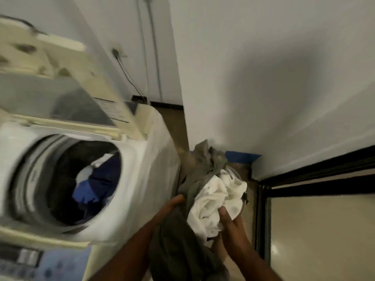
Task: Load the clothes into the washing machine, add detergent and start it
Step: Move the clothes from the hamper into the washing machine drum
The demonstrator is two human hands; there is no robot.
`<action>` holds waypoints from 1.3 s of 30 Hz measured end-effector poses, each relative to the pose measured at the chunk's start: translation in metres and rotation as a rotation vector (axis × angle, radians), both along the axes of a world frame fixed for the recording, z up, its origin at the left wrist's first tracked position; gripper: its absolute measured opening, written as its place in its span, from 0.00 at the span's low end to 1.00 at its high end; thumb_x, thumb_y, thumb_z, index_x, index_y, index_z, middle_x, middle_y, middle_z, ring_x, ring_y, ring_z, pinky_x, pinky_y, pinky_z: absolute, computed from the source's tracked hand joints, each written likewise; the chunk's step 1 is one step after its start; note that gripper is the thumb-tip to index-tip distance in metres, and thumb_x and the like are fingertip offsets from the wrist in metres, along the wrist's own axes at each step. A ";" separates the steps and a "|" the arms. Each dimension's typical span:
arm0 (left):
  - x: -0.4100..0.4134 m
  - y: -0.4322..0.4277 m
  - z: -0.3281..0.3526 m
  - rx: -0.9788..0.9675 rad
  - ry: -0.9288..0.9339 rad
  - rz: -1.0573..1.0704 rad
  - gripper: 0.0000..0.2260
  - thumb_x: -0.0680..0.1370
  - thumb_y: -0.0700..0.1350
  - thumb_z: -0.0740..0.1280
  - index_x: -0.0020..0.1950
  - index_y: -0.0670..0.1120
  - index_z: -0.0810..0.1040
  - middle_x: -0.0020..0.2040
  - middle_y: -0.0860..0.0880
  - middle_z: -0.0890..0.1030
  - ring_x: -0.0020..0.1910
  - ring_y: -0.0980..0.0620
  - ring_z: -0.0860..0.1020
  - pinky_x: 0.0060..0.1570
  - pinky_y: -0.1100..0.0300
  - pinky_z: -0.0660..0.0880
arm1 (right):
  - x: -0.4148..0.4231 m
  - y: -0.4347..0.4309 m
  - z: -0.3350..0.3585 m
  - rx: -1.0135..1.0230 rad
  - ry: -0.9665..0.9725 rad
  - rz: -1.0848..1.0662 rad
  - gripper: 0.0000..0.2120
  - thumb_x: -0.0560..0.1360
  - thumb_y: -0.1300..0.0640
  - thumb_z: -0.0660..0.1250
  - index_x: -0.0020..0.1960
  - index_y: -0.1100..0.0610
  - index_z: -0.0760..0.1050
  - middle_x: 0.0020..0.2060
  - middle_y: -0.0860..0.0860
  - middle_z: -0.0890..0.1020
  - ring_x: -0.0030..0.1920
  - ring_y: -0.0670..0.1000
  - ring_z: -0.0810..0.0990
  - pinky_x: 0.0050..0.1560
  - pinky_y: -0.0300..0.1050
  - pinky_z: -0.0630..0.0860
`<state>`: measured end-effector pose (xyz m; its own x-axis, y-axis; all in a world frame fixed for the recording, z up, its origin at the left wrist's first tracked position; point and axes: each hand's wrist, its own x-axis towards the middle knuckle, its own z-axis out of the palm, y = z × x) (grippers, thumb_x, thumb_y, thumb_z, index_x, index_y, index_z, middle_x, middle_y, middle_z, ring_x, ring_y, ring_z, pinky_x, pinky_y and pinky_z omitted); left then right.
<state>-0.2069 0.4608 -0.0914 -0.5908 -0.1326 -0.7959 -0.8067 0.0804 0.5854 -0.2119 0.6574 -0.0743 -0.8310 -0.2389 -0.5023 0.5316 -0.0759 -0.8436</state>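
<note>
Head view, blurred by motion: a white top-loading washing machine [156, 155] fills the left side, its cream lid [60, 84] raised at the back; inside the round grey drum [38, 171] lie dark blue clothes [95, 187] with a scrap of white among them; the pale blue control panel [40, 264] shows at the lower left corner. To the right of the machine, between it and the white wall [263, 78], both hands carry a bundle; the left hand [172, 203] grips an olive-grey garment [203, 169], thumb on top and fingers hidden under the cloth; the right hand [231, 228] holds a crumpled white cloth [211, 201], thumb pressed into it and fingers curled beneath. The grey garment drapes over the left forearm; a strip of blue tape [241, 156] sits low on the wall behind the bundle; a black-framed glass door [314, 230] stands at the right.
</note>
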 end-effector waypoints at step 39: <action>0.157 -0.344 0.125 -0.562 0.306 0.063 0.22 0.84 0.48 0.68 0.77 0.43 0.72 0.72 0.43 0.77 0.71 0.44 0.76 0.72 0.47 0.72 | -0.003 -0.323 0.104 0.827 0.675 0.910 0.20 0.79 0.49 0.72 0.69 0.52 0.79 0.65 0.51 0.82 0.66 0.53 0.79 0.65 0.44 0.72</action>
